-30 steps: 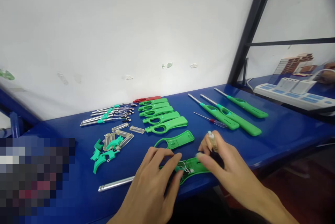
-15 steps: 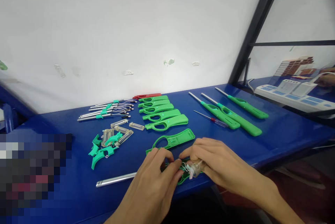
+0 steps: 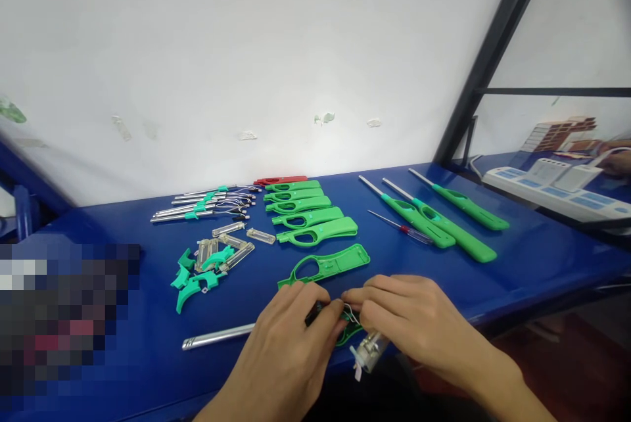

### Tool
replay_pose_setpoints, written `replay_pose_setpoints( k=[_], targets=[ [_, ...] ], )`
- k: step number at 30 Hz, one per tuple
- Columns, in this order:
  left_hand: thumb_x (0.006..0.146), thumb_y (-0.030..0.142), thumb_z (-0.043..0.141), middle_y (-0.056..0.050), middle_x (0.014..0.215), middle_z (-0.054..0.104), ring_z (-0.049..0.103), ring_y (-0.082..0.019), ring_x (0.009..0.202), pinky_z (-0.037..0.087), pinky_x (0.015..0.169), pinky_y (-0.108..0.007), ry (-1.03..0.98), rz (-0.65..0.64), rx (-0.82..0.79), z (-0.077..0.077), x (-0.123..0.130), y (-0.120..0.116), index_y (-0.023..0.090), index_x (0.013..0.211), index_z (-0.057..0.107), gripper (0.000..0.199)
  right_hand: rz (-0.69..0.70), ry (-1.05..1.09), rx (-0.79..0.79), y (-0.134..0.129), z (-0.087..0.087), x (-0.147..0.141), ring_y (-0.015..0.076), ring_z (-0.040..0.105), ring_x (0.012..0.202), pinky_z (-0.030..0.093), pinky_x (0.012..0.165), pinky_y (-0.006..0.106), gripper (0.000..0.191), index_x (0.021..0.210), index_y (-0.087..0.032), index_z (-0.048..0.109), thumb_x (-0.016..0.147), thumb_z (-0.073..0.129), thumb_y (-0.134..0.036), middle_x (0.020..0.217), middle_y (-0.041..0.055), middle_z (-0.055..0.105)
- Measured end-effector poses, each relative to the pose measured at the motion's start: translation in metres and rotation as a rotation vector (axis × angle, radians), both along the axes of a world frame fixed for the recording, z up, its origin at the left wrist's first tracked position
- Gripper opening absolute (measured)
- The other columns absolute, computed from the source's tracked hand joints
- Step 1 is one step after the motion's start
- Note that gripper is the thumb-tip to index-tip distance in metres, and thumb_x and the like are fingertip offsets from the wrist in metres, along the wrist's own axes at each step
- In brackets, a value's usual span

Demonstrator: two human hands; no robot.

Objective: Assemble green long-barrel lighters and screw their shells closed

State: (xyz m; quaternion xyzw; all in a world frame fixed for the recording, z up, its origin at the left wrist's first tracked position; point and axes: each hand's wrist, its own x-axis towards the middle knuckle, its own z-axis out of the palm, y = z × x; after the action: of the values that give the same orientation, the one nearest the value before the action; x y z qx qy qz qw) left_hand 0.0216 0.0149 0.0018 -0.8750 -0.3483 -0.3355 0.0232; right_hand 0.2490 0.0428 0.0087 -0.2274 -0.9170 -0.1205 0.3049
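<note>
My left hand [image 3: 290, 333] is closed around a gas lighter being put together, its metal tube [image 3: 217, 336] pointing left. Part of the lighter's green handle half [image 3: 351, 331] shows between my hands; the rest is covered by fingers. With its fingertips, my right hand [image 3: 419, 313] pinches near thin white wires [image 3: 351, 311] over that handle half. The same hand grips a clear fuel tank [image 3: 371, 351], whose valve end tilts down toward the table's front edge. Just beyond my hands lies a loose green handle half [image 3: 340, 263], hollow side up.
Left of centre are teal triggers [image 3: 194, 289], clear fuel tanks [image 3: 239, 256] and metal tubes with wires [image 3: 177, 217]. Green handle halves [image 3: 315, 231] and a red one [image 3: 280, 181] line the back. A screwdriver [image 3: 411, 231] lies beside assembled lighters [image 3: 458, 231]. A power strip [image 3: 552, 188] is right.
The clear fuel tank has swung down and toward me, out of the handle half, in my right hand. My right fingertips have come closer to my left fingers at the wires.
</note>
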Motion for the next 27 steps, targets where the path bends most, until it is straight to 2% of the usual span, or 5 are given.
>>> replay_pose_setpoints(
  k=[12, 18, 20, 24, 27],
  targets=[
    [0.106, 0.009, 0.050, -0.005, 0.100, 0.065, 0.064, -0.023, 0.086, 0.059, 0.077, -0.040, -0.008, 0.012, -0.078, 0.0019, 0.0006, -0.0008, 0.021, 0.103, 0.058, 0.015, -0.029, -0.038, -0.003, -0.0017, 0.0067, -0.0038, 0.0147, 0.065, 0.070, 0.046, 0.062, 0.030, 0.030, 0.085, -0.019, 0.061, 0.111, 0.048, -0.010, 0.095, 0.0018, 0.079],
    [0.106, 0.008, 0.053, -0.004, 0.101, 0.063, 0.062, -0.022, 0.085, 0.058, 0.074, -0.038, -0.047, -0.007, -0.126, 0.0015, 0.0000, -0.0018, 0.021, 0.104, 0.059, 0.014, -0.026, -0.021, 0.036, -0.0036, 0.0033, -0.0033, 0.0140, 0.069, 0.074, 0.050, 0.064, 0.029, 0.032, 0.084, -0.019, 0.063, 0.110, 0.047, -0.009, 0.097, 0.0016, 0.081],
    [0.106, 0.008, 0.053, -0.004, 0.101, 0.062, 0.063, -0.022, 0.084, 0.058, 0.073, -0.037, -0.055, -0.009, -0.112, 0.0008, -0.0007, -0.0019, 0.020, 0.109, 0.060, 0.014, -0.026, -0.020, 0.048, -0.0036, 0.0034, -0.0041, 0.0139, 0.070, 0.075, 0.051, 0.064, 0.029, 0.035, 0.082, -0.019, 0.063, 0.111, 0.046, -0.010, 0.097, 0.0022, 0.082],
    [0.107, 0.010, 0.053, -0.007, 0.105, 0.064, 0.065, -0.023, 0.088, 0.060, 0.075, -0.039, -0.030, 0.016, -0.069, 0.0006, -0.0017, -0.0011, 0.017, 0.136, 0.055, 0.031, -0.031, -0.004, 0.075, -0.0035, 0.0050, -0.0066, 0.0136, 0.069, 0.071, 0.049, 0.062, 0.029, 0.039, 0.077, -0.019, 0.061, 0.111, 0.044, -0.011, 0.095, 0.0027, 0.082],
    [0.107, 0.010, 0.052, -0.006, 0.104, 0.063, 0.065, -0.022, 0.085, 0.058, 0.074, -0.037, -0.049, 0.008, -0.083, 0.0016, -0.0022, -0.0011, 0.019, 0.121, 0.061, 0.019, -0.029, 0.023, 0.076, -0.0034, 0.0039, -0.0062, 0.0132, 0.067, 0.071, 0.049, 0.062, 0.028, 0.038, 0.078, -0.019, 0.061, 0.111, 0.045, -0.011, 0.098, 0.0026, 0.082]
  ],
)
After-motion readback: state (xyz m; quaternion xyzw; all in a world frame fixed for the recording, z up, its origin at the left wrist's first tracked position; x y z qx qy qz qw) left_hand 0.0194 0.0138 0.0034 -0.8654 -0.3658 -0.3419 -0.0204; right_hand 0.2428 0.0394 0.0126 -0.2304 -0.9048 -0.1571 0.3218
